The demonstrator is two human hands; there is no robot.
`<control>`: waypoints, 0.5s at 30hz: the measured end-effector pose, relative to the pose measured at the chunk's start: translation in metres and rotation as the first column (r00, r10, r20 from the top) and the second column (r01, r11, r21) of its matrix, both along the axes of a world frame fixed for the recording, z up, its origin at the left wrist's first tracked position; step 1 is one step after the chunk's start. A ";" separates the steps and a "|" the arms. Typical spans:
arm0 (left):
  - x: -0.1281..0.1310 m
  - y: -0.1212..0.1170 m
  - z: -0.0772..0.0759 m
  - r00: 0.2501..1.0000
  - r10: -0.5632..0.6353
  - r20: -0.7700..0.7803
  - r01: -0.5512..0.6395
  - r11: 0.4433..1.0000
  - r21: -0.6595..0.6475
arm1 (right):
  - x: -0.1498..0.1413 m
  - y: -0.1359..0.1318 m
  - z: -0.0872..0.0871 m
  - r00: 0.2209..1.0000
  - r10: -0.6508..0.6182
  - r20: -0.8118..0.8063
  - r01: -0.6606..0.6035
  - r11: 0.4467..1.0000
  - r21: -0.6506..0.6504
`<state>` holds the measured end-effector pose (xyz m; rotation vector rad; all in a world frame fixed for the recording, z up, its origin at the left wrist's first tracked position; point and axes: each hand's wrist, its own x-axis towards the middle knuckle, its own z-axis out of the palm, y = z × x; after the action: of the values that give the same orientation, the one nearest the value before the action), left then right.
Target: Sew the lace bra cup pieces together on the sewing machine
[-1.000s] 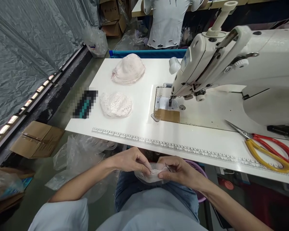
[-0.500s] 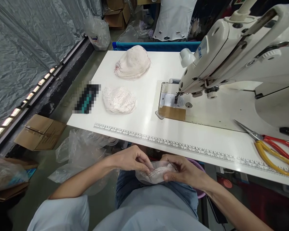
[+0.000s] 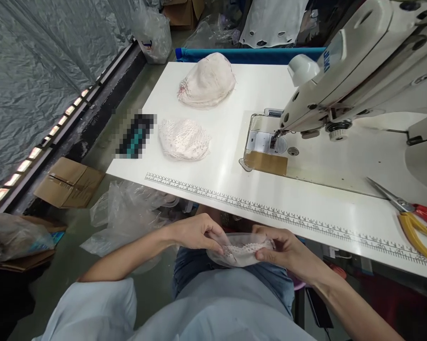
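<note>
Above my lap, in front of the table edge, I hold a small piece of sheer white fabric with a lacy trim [image 3: 240, 251]. My left hand [image 3: 201, 233] pinches its left end between thumb and fingers. The other end is gripped by my right hand [image 3: 282, 247], with the thumb on the near side. Between the hands the fabric is stretched out, its trim running across. On the white table [image 3: 227, 175] lie a pale lace-covered fabric piece [image 3: 185, 139] and, behind it, a larger pale pink fabric pile [image 3: 209, 80].
A sewing machine [image 3: 327, 94] stands on the table's right half. Scissors with red and yellow handles [image 3: 408, 213] lie near the right edge. A printed ruler scale [image 3: 270, 210] runs along the front edge. Plastic bags [image 3: 128, 218] and a cardboard box [image 3: 69, 182] are on the floor at left.
My hands have drawn apart, the right one moving rightward, and the fabric is stretched wider between them. The camera view has shifted, so the table's contents appear slightly displaced.
</note>
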<state>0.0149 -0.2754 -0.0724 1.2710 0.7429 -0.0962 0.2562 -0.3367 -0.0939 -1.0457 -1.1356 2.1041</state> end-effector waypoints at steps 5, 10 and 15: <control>0.001 0.001 0.008 0.999 -0.039 0.000 0.039 0.999 -0.021 | 0.001 -0.003 0.002 0.999 -0.009 0.051 0.009 1.000 0.011; 0.002 -0.001 0.010 0.999 -0.002 0.048 0.003 1.000 -0.022 | 0.001 -0.004 0.003 0.988 0.029 0.154 -0.028 1.000 -0.004; 0.002 -0.001 0.016 0.998 0.007 0.066 -0.011 0.998 0.060 | -0.001 -0.003 0.007 0.986 0.059 0.153 -0.066 0.997 0.046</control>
<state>0.0164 -0.2760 -0.0564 1.3219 0.6994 -0.0250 0.2556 -0.3393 -0.0870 -1.1771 -1.3035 2.0607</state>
